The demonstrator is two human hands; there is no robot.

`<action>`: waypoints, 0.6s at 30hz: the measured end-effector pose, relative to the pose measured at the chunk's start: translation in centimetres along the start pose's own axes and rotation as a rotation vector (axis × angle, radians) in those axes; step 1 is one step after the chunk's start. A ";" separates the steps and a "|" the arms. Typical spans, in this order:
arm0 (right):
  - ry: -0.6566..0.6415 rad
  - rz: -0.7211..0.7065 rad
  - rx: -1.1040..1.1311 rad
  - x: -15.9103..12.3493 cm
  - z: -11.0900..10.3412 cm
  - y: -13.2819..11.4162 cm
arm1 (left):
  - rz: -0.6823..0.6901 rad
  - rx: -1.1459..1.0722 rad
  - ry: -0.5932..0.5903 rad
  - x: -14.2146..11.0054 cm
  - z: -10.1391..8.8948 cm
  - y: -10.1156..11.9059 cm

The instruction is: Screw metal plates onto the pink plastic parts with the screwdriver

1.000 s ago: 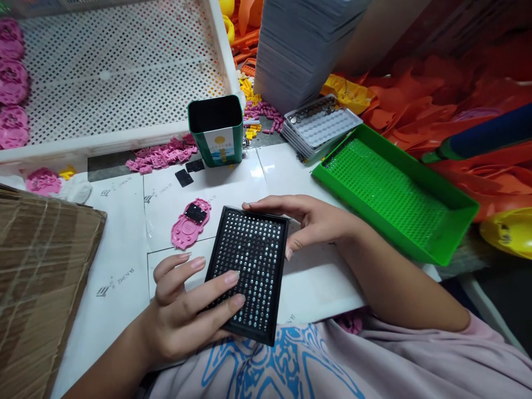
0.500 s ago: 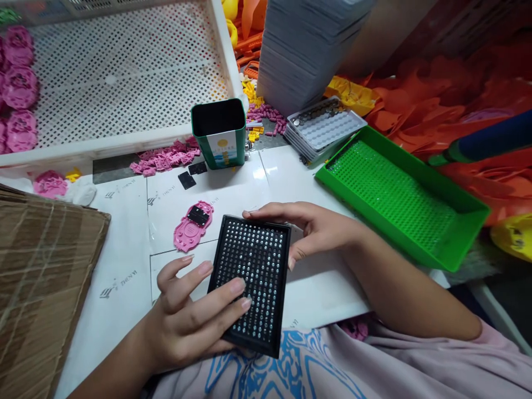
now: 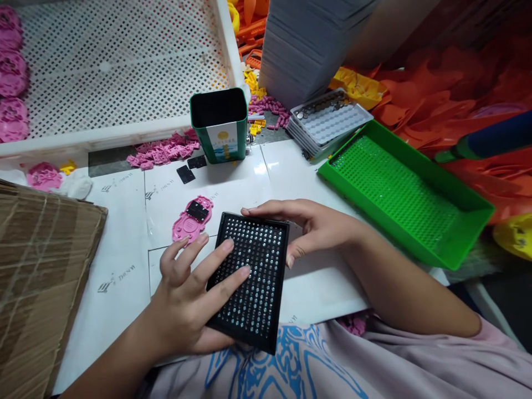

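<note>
A black tray (image 3: 255,277) filled with rows of small shiny beads rests at the near edge of the white table (image 3: 124,266), tilted toward me. My left hand (image 3: 191,299) supports its left side from below, with the fingers stretched flat over the beads. My right hand (image 3: 307,224) grips the tray's far right corner, with the index finger lying along the top edge. A pink plastic part (image 3: 190,220) with a black chip on it lies just beyond my left fingers.
A green mesh tray (image 3: 399,191) sits at the right. A green tin (image 3: 219,126) stands behind, with pink pieces (image 3: 160,152) and black chips (image 3: 185,174) beside it. A white perforated crate (image 3: 120,72), a stack of grey trays (image 3: 328,119) and cardboard (image 3: 41,266) surround the spot.
My left fingers have slid up and spread further over the beads. The black tray and my right hand have barely moved.
</note>
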State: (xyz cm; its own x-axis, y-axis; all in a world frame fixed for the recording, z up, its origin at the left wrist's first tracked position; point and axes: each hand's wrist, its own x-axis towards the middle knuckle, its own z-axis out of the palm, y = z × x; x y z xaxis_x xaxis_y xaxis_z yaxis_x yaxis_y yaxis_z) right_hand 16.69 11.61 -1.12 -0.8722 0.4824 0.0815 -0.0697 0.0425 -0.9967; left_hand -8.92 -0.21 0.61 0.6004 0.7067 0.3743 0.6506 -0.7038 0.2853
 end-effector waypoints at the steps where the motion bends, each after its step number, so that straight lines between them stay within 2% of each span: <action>1: 0.004 -0.003 -0.002 0.0 0.0 0.0 | -0.003 0.005 -0.009 0.0 0.0 0.0; 7: 0.000 0.029 -0.009 0.0 0.1 0.0 | -0.006 0.006 -0.038 0.0 0.1 -0.1; 13: 0.008 0.037 -0.022 0.0 0.1 -0.1 | 0.057 -0.030 -0.043 0.0 -0.2 -0.3; 18: 0.031 0.011 -0.009 -0.1 -0.1 0.0 | 0.050 -0.055 0.008 -0.3 -0.3 -0.3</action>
State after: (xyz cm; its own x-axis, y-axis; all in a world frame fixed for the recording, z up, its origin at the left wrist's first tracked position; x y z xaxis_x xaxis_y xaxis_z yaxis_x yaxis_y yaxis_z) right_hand 16.81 11.63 -1.16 -0.8572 0.5101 0.0708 -0.0560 0.0444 -0.9974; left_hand -9.45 -0.20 0.65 0.6276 0.6701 0.3964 0.5932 -0.7413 0.3140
